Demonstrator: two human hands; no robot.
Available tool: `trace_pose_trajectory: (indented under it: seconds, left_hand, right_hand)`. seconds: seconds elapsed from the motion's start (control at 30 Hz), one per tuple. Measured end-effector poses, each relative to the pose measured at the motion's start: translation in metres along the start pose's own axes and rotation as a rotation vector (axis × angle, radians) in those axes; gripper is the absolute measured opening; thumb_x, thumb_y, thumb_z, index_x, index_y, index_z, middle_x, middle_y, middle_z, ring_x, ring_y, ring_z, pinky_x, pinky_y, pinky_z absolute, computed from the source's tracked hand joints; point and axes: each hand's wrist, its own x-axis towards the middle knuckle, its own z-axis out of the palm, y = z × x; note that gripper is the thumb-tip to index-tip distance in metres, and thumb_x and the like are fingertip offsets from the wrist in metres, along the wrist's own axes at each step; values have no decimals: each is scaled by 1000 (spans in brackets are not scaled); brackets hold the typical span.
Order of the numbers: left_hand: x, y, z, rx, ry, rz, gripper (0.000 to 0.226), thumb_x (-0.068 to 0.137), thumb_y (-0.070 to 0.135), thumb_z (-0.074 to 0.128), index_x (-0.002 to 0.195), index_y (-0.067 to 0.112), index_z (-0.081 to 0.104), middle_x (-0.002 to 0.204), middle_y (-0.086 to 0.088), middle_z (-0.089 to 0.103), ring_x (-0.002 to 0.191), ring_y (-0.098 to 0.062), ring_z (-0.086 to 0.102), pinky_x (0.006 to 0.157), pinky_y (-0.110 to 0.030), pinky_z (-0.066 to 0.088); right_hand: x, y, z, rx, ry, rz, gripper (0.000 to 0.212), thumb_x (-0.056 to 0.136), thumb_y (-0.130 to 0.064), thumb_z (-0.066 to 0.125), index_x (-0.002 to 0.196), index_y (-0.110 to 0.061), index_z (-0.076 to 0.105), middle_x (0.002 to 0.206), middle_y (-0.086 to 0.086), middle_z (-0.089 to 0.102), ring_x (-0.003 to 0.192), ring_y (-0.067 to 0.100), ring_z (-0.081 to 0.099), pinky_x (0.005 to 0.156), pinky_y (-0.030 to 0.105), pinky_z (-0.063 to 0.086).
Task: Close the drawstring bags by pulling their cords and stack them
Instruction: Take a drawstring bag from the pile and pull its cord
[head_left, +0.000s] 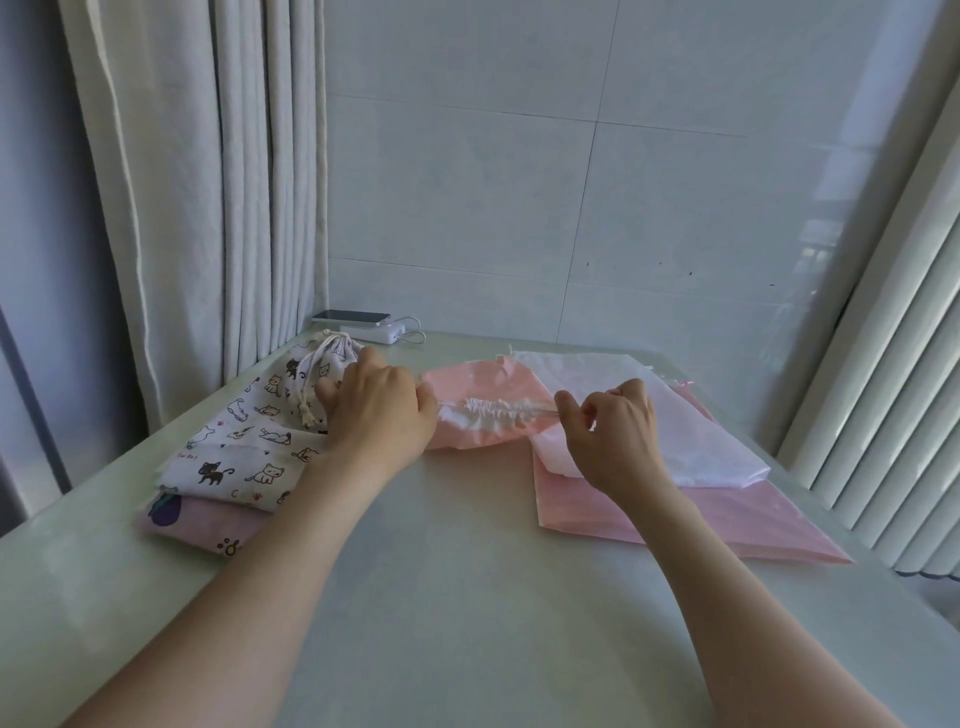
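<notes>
Pink bag (483, 387) mid-table, gathered mouth running left-right between the hands. Left hand (376, 410) curls over its left end, hiding the grip; right hand (610, 431) pinches the cord (543, 411) at right. Cat-print bag (249, 441) lies left, white bag (623, 405) right.

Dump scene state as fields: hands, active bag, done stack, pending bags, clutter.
left hand: grips the left end of the pink bag mouth
right hand: pinches the cord at the right end
mouth: gathered, partly cinched
done stack: cat-print bag, cinched, on a printed pink bag
pending: white bag flat on a flat pink bag
table back: phone on power bank
</notes>
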Motion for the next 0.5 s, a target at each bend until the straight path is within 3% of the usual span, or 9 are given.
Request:
trace_pose_trajectory:
  seconds: [0.17,0.37,0.5]
  left_hand:
    - [-2,1,-6,99,28,-69,34,102,30,42,89,10,68,116,-14,50,107,-34,52,91,-45,33]
    - [0,-1,-3,130,155,-127,27,98,26,52,97,6,70,120,-16,53,114,-37,51,94,-47,33]
    - [0,0,5,101,248,-90,20,97,21,56,88,8,69,110,-15,53,106,-36,53,88,-46,28]
  right_hand:
    - [-1,-5,-4,70,38,58,57,101,-35,62,50,-16,47,76,7,49,109,29,47,95,41,43]
    - [2,4,-5,107,152,148,49,97,-29,66,52,-11,57,99,12,50,102,22,45,93,33,40]
    - [2,3,-3,86,199,173,50,97,-29,62,50,-15,52,101,13,53,98,20,40,88,31,36]
